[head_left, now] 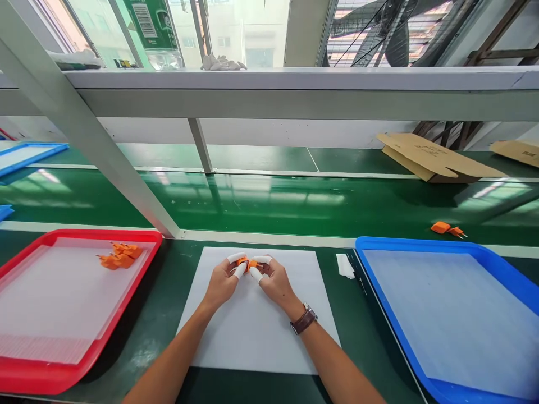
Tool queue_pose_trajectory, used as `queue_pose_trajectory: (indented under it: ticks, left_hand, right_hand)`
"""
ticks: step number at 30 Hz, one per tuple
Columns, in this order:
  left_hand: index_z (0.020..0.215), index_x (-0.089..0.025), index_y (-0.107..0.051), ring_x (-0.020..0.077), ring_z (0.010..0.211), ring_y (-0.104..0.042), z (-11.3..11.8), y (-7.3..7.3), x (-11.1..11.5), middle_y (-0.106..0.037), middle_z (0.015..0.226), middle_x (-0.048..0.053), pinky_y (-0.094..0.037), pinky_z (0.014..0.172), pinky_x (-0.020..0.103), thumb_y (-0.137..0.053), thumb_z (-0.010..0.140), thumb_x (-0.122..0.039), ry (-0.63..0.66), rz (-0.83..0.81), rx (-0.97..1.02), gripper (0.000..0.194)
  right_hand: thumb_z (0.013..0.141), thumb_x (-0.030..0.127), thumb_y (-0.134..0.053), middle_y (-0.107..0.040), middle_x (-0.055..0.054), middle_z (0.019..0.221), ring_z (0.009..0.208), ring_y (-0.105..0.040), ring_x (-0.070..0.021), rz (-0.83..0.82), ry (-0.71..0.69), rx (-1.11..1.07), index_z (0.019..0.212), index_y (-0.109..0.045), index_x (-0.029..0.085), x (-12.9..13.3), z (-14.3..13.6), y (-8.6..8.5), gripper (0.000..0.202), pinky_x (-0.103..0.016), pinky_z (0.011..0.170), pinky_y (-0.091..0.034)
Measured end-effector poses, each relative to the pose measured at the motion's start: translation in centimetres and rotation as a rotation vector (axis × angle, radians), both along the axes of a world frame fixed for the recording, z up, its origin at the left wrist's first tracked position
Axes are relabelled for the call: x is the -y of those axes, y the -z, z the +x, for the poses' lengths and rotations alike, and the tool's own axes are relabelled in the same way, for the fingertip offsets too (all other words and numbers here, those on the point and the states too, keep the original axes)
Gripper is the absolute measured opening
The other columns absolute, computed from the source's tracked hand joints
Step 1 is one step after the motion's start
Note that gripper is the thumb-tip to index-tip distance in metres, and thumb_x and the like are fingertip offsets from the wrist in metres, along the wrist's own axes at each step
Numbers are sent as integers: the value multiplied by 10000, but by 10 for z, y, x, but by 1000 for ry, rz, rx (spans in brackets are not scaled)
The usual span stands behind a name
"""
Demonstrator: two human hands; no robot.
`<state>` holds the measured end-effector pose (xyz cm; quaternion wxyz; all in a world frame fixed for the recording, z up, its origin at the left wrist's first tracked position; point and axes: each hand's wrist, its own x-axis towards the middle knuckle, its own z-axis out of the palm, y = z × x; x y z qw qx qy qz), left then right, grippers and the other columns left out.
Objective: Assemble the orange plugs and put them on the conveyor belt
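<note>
Steadying small orange part (252, 265) over white sheet (256, 331).
Our left hand (222, 285) and right hand (277, 282) pinch opposite sides, fingers nearly closed, likely for balance; one piece or two, we cannot tell.

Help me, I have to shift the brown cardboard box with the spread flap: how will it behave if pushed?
The cardboard box is probably light for its size, as its walls look thin, though its inside is hidden. The wide, spread flap would likely bend under a push. With flat sides, the box should slide rather than roll.
</note>
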<state>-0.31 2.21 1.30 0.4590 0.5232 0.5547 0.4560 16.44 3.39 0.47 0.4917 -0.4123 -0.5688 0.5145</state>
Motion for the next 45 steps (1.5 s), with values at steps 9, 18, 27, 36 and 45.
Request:
queue_pose_trajectory:
  ticks: [9,18,27,36,45]
  left_hand:
    - [1325,-245,-596,222,1152,-672,-9,5,4,-643,1328,71,-577,1011,401,-622,869,-250,127,93,-130,457]
    - [1248,-327,-647,194,981,-687,-4,6,5,-648,1244,28,-601,898,377,-612,887,-213,127,292,-404,379]
    - [1250,-311,-649,170,804,-655,-2,15,4,-673,1178,44,-602,769,346,-687,849,-299,32,240,-416,403]
    - [1206,-257,-664,166,849,-692,3,6,5,-705,1164,46,-603,779,323,-605,892,-285,20,195,-308,321]
    - [1199,-259,-665,178,892,-699,-4,8,3,-699,1159,50,-609,830,351,-584,905,-249,49,197,-345,305]
  right_hand:
    - [821,331,-678,-741,-105,991,845,-701,-232,-126,74,10,1057,-668,176,0,-5,4,282,-392,773,-595]
    - [870,240,-617,-675,-64,1003,860,-654,-198,116,96,123,1041,-689,222,3,0,1,186,-334,767,-564]
    - [811,296,-685,-726,-84,968,828,-690,-216,-104,122,-1,1001,-673,185,-4,2,1,220,-354,748,-580]
    - [750,311,-769,-727,-46,786,664,-666,-177,-283,35,-241,960,-662,159,-2,2,-10,280,-328,647,-563]
    - [758,290,-758,-718,-36,770,648,-656,-166,-273,18,-251,944,-652,164,1,-4,-8,249,-307,616,-539]
